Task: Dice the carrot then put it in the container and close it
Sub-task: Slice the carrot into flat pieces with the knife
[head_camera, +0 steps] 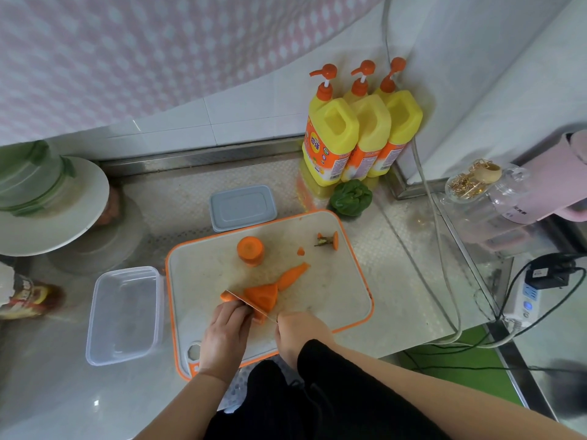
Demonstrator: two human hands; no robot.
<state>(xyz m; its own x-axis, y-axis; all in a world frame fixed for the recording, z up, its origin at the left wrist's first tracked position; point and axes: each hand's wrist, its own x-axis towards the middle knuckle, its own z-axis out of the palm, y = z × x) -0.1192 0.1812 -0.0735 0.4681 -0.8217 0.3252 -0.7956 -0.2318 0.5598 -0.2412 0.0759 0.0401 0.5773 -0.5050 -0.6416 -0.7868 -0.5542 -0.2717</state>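
Observation:
On the orange-rimmed cutting board point(336, 296) lie several carrot pieces. My left hand point(227, 333) holds down a carrot slab point(262, 296) near the board's front. My right hand point(300, 328) grips a knife point(251, 306) whose blade cuts through that slab. A tapered carrot tip point(292, 274) lies just behind it, and a thick carrot chunk point(251, 250) stands upright further back. The cut-off carrot top point(330, 240) lies at the far right of the board. An open clear container point(125, 314) sits left of the board. Its grey lid point(243, 207) rests behind the board.
Three yellow pump bottles point(355, 131) stand at the back right with a green pepper point(351, 197) in front of them. A white plate with a clear lidded tub point(47, 198) is at the left. A glass jar point(482, 198), cables and a power strip point(527, 300) occupy the right.

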